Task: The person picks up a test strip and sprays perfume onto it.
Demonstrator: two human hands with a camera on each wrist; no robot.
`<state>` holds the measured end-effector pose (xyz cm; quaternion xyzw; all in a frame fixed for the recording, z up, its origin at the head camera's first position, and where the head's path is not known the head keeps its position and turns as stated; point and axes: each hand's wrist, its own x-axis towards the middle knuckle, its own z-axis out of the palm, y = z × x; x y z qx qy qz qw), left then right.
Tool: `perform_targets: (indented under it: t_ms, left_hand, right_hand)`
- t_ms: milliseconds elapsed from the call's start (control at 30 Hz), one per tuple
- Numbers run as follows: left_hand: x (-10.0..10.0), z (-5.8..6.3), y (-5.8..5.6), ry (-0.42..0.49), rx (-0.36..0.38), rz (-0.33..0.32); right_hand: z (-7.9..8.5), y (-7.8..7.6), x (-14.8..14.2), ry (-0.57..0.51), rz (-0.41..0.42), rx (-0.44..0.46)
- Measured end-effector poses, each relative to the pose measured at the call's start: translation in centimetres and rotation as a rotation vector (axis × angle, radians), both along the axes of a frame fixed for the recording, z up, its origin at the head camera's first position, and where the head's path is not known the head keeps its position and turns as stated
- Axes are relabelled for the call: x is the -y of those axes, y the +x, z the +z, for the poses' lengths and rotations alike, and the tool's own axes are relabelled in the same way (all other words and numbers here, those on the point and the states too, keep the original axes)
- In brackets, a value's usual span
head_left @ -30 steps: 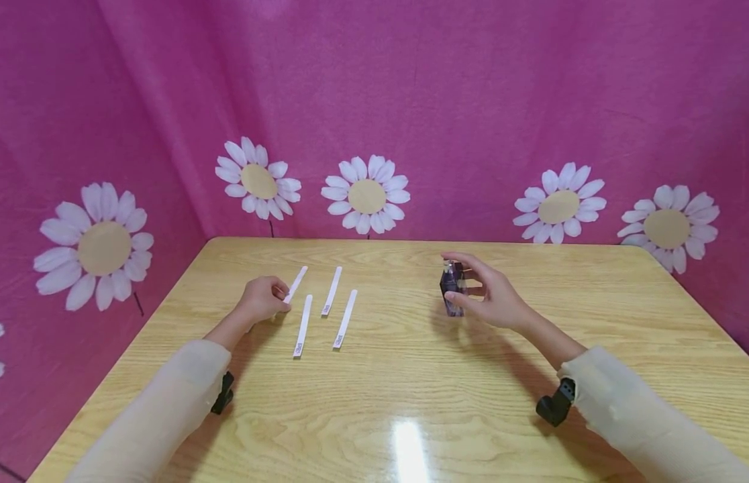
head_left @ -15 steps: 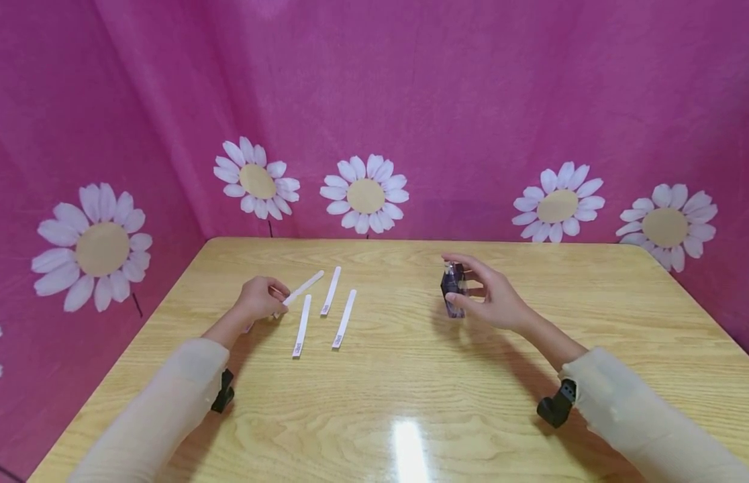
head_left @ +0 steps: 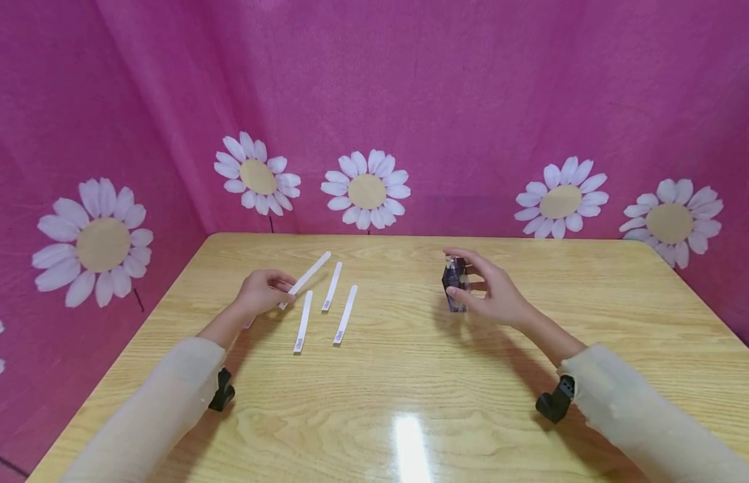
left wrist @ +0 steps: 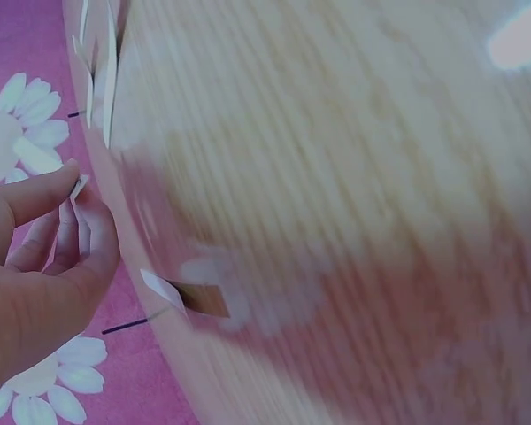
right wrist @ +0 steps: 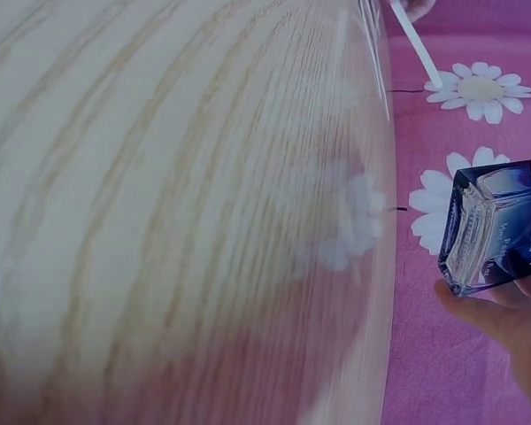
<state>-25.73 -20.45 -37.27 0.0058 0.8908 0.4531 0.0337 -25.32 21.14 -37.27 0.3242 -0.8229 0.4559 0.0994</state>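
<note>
My left hand (head_left: 264,292) pinches a white perfume test strip (head_left: 313,271) near its lower end, between thumb and fingertips. The strip slants up and to the right, raised off the table. Three more test strips lie just right of it: a near left strip (head_left: 303,322), a far strip (head_left: 332,287) and a near right strip (head_left: 345,315). Another strip (left wrist: 164,290) lies under the left hand, mostly hidden in the head view. My right hand (head_left: 496,295) grips a dark blue glass perfume bottle (right wrist: 500,232), thumb at the near side, forefinger over the sprayer top.
The wood-grain table (head_left: 374,396) is glossy and reflects a light near its front. A pink curtain (head_left: 459,121) with daisies stands behind and to the left. Black wrist cameras sit under both sleeves, the left camera (head_left: 221,390) and the right camera (head_left: 556,400).
The strip in my left hand has swung rightward and risen off the table. The right hand keeps holding the bottle in nearly the same spot.
</note>
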Motion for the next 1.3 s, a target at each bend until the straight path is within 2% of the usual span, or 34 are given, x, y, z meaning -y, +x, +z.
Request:
perform_targets:
  t_ms: [133, 300, 500, 700, 1033, 1300]
  left_hand:
    - [-0.3, 0.3, 0.3, 0.056, -0.006, -0.028]
    - [-0.9, 0.5, 0.5, 0.054, -0.021, -0.047]
    - [-1.5, 0.5, 0.5, 0.105, 0.023, -0.081]
    - [-1.8, 0.6, 0.6, 0.132, 0.027, -0.136]
    - [-3.1, 0.6, 0.5, 0.118, 0.078, -0.144]
    - [-4.3, 0.7, 0.5, 0.113, 0.09, -0.218]
  right_hand:
    - [0.1, 0.0, 0.2, 0.01, -0.015, -0.033]
    - [0.3, 0.1, 0.4, 0.016, -0.023, -0.044]
    - [0.4, 0.4, 0.8, 0.04, -0.03, -0.06]
    - [0.3, 0.6, 1.2, 0.031, -0.016, -0.073]
    - [0.4, 0.4, 2.0, 0.05, -0.052, -0.116]
    - [0.5, 0.4, 2.7, 0.01, -0.027, -0.11]
